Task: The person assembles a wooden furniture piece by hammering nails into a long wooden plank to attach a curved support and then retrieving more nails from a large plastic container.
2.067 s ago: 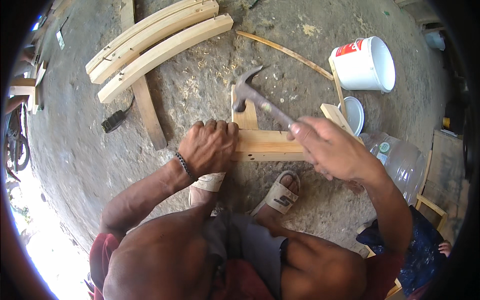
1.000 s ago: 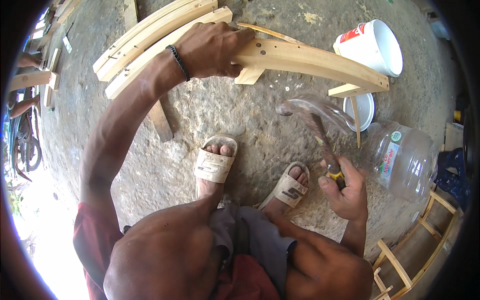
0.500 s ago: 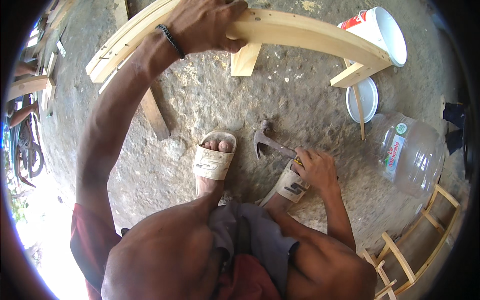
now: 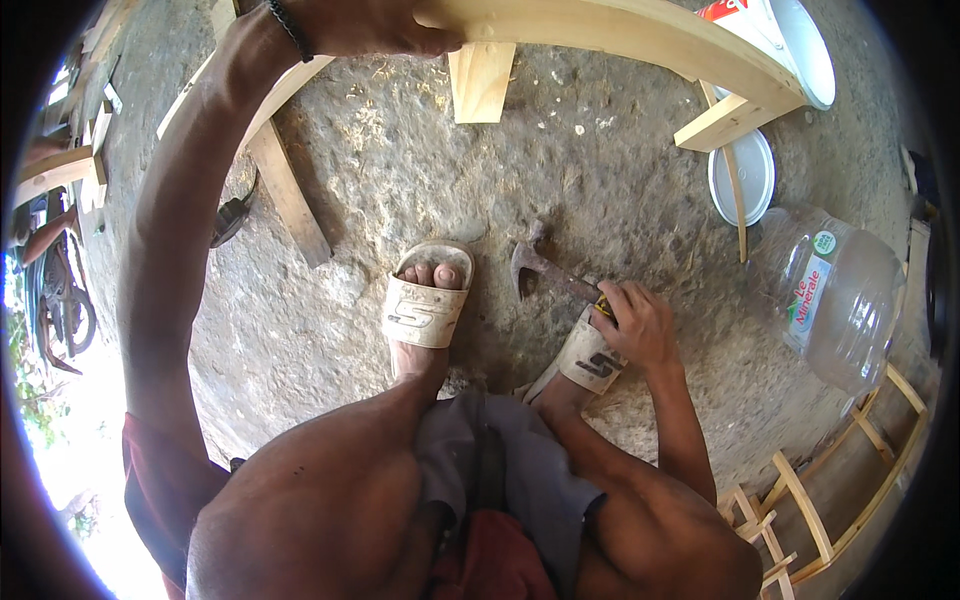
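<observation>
Along the far side of the picture lies a pale wooden frame (image 4: 620,32), a long beam with short pieces joined under it. My left hand (image 4: 375,25) is closed round that beam, partly cut off by the upper edge. Low over the floor, near my right sandal (image 4: 590,362), my right hand (image 4: 640,322) grips a claw hammer (image 4: 562,278) by its handle. The hammer's rusty head points away to the left, between my two feet and slightly ahead of them. Most of the handle is hidden inside my fingers.
At the right stand a white bucket (image 4: 805,55), its lid (image 4: 742,185) with a thin stick across it, and a big clear plastic bottle (image 4: 850,310). A ladder-like wooden frame (image 4: 805,505) lies lower right. A loose plank (image 4: 290,195) rests on the rough floor, left of centre.
The view has shifted, so the frame and my left hand sit higher in the picture. My left arm has swung a little left, uncovering a dark object beside it. The hammer stays gripped.
</observation>
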The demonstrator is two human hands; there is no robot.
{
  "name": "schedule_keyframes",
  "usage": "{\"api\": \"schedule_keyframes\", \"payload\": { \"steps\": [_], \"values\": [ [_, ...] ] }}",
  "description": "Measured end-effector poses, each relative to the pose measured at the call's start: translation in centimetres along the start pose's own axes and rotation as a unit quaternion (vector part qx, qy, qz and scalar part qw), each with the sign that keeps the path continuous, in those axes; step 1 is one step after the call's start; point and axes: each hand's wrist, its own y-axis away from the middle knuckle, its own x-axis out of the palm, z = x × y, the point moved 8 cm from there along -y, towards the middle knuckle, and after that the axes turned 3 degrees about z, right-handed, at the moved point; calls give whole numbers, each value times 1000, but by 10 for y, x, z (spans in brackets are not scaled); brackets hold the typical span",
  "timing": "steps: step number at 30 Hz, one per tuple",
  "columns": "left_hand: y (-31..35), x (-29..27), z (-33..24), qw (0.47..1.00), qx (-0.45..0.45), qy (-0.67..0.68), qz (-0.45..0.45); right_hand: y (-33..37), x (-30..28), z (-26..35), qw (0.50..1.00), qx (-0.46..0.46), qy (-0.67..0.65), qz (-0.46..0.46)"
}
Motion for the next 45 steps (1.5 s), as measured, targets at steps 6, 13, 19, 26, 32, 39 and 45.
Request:
{"api": "schedule_keyframes", "payload": {
  "steps": [6, 13, 19, 26, 32, 39, 45],
  "values": [
    [-4, 0, -2, 999, -12, 3, 32, 2, 1, -3, 1000, 12, -1, 5],
    [-8, 7, 3, 999, -15, 23, 32, 3, 0, -5, 999, 29, -4, 18],
    [1, -4, 0, 998, -19, -13, 51, -5, 4, -3, 999, 27, -13, 30],
    [-7, 6, 4, 999, -7, -2, 37, -2, 2, -4, 999, 36, -12, 27],
    [-6, 7, 4, 995, -61, -13, 83, -4, 4, -5, 999, 35, -15, 31],
    [-8, 8, 3, 996, -30, 18, 85, 0, 7, -10, 997, 60, -19, 55],
    [-8, 7, 6, 992, -33, -1, 123, -2, 7, -7, 997, 58, -20, 56]
  ]
}}
